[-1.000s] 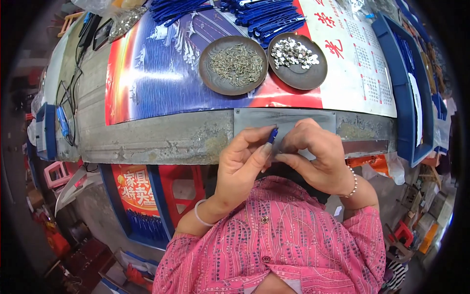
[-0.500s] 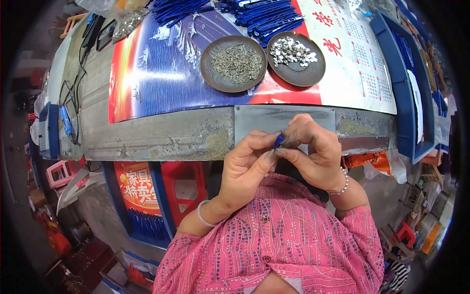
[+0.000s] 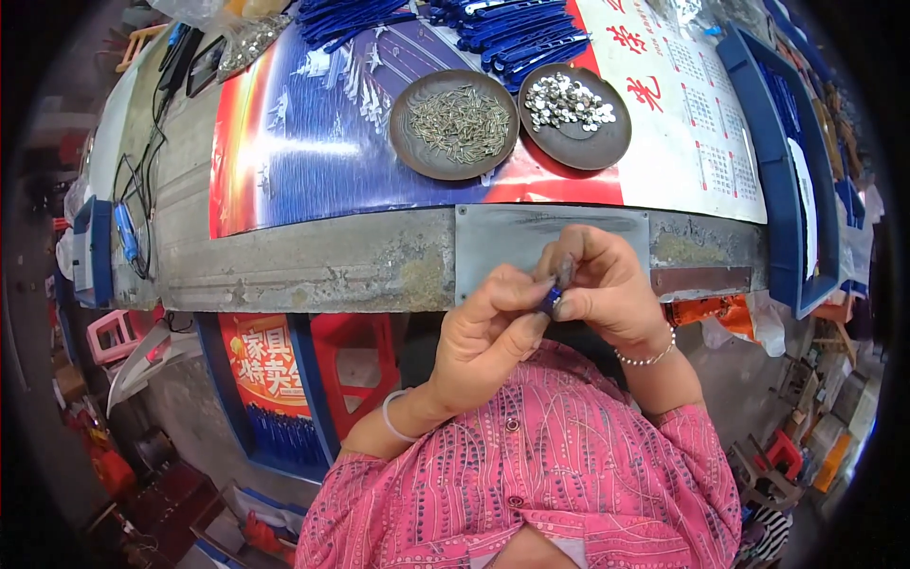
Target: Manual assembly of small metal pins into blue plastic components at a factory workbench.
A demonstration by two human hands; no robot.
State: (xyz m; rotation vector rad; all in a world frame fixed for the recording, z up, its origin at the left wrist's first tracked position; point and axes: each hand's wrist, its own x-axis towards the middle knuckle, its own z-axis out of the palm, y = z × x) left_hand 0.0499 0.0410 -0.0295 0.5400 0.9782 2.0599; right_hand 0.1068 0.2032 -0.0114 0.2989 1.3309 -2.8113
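Observation:
Both hands are raised in front of my chest, just off the near edge of the table, fingertips almost meeting. Between them is a slim glossy blue piece (image 3: 551, 301), mostly covered by fingers. My left hand (image 3: 491, 327) pinches it between thumb and fingers. My right hand (image 3: 607, 289) closes on its other side, thumb against it and dark-smudged fingertips bent over the top. Beyond them stand two brown round dishes: the left dish (image 3: 408, 156) holds thin metal pins, the right dish (image 3: 592, 156) small shiny silver caps.
Long blue pieces (image 3: 521, 43) lie heaped at the far side on a printed poster (image 3: 313, 194). A grey metal plate (image 3: 493, 237) is fixed at the table's near edge. A blue crate (image 3: 782, 256) stands at right; another (image 3: 332, 417) sits below the table beside a red stool (image 3: 365, 403).
Both hands have shifted slightly to the right with the blue piece. The right fingers have changed their bend around it, and its blue end is turned differently.

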